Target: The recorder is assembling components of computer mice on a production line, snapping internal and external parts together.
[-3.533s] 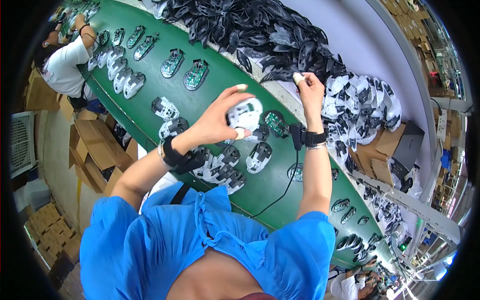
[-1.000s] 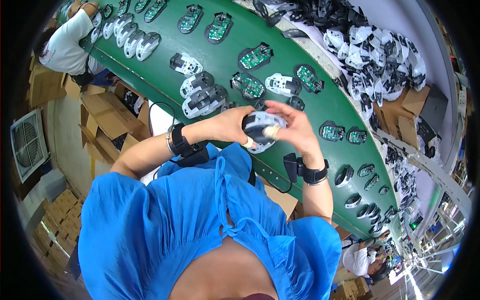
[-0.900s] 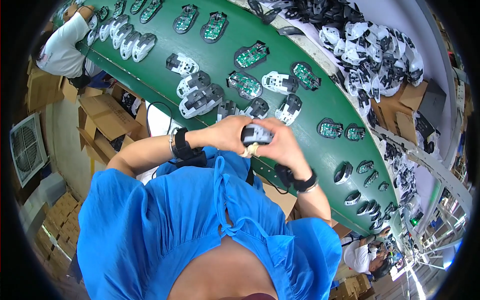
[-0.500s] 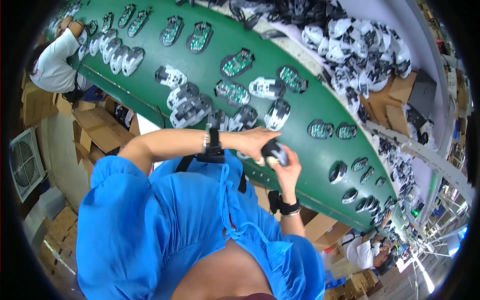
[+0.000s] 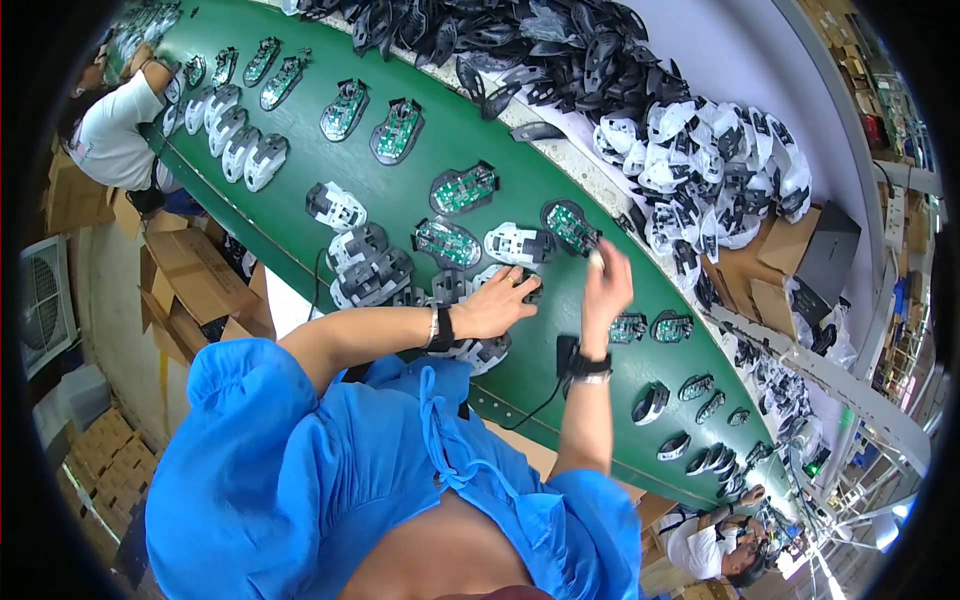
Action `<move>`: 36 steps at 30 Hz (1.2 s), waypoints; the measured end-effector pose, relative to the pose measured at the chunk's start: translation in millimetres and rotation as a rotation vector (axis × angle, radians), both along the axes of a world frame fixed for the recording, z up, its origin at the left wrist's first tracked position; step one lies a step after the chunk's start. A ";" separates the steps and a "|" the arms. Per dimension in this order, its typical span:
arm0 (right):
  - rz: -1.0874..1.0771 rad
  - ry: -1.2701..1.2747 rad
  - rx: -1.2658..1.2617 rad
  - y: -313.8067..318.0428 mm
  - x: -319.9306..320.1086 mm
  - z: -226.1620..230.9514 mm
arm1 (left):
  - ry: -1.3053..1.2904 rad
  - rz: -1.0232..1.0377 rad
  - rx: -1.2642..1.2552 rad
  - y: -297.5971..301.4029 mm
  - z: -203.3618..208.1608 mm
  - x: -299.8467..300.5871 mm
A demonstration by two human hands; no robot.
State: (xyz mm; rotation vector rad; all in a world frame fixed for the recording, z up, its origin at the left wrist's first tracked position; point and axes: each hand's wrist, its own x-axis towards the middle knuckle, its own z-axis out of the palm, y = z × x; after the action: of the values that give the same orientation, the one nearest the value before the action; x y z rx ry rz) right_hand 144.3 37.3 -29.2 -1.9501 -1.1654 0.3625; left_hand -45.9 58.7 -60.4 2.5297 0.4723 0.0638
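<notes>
Circuit-board base [image 5: 568,224] on the green bench [image 5: 302,150], just beside the right hand [image 5: 607,288]; the blurred fingertips are drawn together, and whether they pinch the base cannot be told. The left hand [image 5: 490,308] spreads its fingers over a white-and-black shell [image 5: 533,290]; its grip is hidden. The base is probably light and stiff, its components fragile, best held by the dark rim; the smooth, perhaps slippery shell suits a side hold.
</notes>
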 end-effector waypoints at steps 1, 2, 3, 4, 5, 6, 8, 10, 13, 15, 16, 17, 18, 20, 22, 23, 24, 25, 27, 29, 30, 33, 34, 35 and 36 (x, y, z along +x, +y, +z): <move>0.137 0.042 0.037 35.1 0.0 -3.6 | 0.012 0.007 0.008 4.2 -1.8 -7.0; 0.221 -0.019 0.015 68.5 -1.3 -2.6 | -0.057 0.000 -0.002 6.3 -4.0 -12.5; 0.296 -0.080 -0.016 98.7 -1.6 -6.2 | -0.126 -0.014 -0.022 7.8 -6.0 -13.8; 0.339 -0.110 0.007 126.2 -2.6 -15.3 | -0.182 0.001 -0.069 9.0 0.6 -13.9; 0.378 -0.142 0.028 150.1 -2.2 -23.6 | -0.176 -0.005 -0.071 6.6 -0.8 -12.5; 0.398 -0.202 -0.006 171.8 -1.0 -32.1 | -0.198 0.065 -0.111 3.0 -4.8 -10.9; 0.436 -0.244 -0.044 194.5 -10.8 -34.2 | -0.189 0.206 -0.163 2.2 -10.3 -10.6; 0.441 -0.403 -0.203 208.5 -17.9 -22.1 | -0.152 0.240 -0.172 4.5 -7.5 -11.3; 0.565 -0.549 -0.318 204.2 -7.0 -33.3 | -0.065 0.220 -0.131 5.5 -0.1 -4.9; 0.544 -0.613 -0.261 193.7 8.9 -47.8 | -0.064 0.221 0.128 4.6 2.1 0.9; 0.546 -0.650 -0.182 189.9 12.1 -48.3 | -0.034 0.208 0.158 8.2 8.5 -1.1; 0.545 -0.688 -0.105 185.8 16.3 -48.4 | -0.039 0.197 0.159 6.9 4.7 0.4; 0.501 -0.684 -0.096 173.7 21.2 -48.1 | -0.046 0.224 0.187 3.9 -2.9 2.4; 0.395 -0.533 -0.016 151.1 22.4 -42.8 | -0.049 0.273 0.198 4.0 -7.7 2.1; 0.183 -0.039 -0.078 121.5 16.8 -29.4 | -0.008 0.281 0.104 14.4 -4.5 -4.0; 0.149 0.318 0.068 105.6 10.9 -21.2 | 0.040 0.298 0.008 19.1 -1.7 -8.2; 0.134 0.463 0.105 88.3 10.6 -8.9 | -0.068 0.313 -0.004 24.9 -1.7 -14.0; 0.113 0.599 0.146 69.0 10.2 5.7 | -0.146 0.308 -0.067 31.1 4.5 -19.3; 0.015 0.895 0.252 26.9 8.8 5.8 | -0.248 0.270 -0.069 44.5 26.5 -28.4; -0.030 1.024 0.225 5.4 -26.5 25.1 | -0.314 0.289 0.002 54.0 54.0 -40.6; -0.046 1.094 0.214 -1.7 -43.7 29.0 | -0.344 0.290 -0.075 56.3 61.3 -43.4; -0.151 1.363 0.278 -12.4 -90.2 32.5 | -0.481 0.243 -0.033 58.7 73.1 -47.6; -0.231 1.471 0.318 -4.3 -107.4 54.0 | -0.552 0.276 -0.180 57.1 69.8 -55.2; -0.246 1.541 0.341 -1.5 -116.6 63.9 | -0.552 0.278 -0.166 56.8 75.6 -60.1; -0.235 1.614 0.342 -1.0 -122.6 71.4 | -0.666 0.301 -0.459 56.4 84.3 -65.6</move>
State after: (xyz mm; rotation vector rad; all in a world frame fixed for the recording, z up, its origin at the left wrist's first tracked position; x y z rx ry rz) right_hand 21.7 36.3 42.2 -0.8855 0.0887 1.1821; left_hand -111.5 115.0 23.9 1.8269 0.5104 0.7861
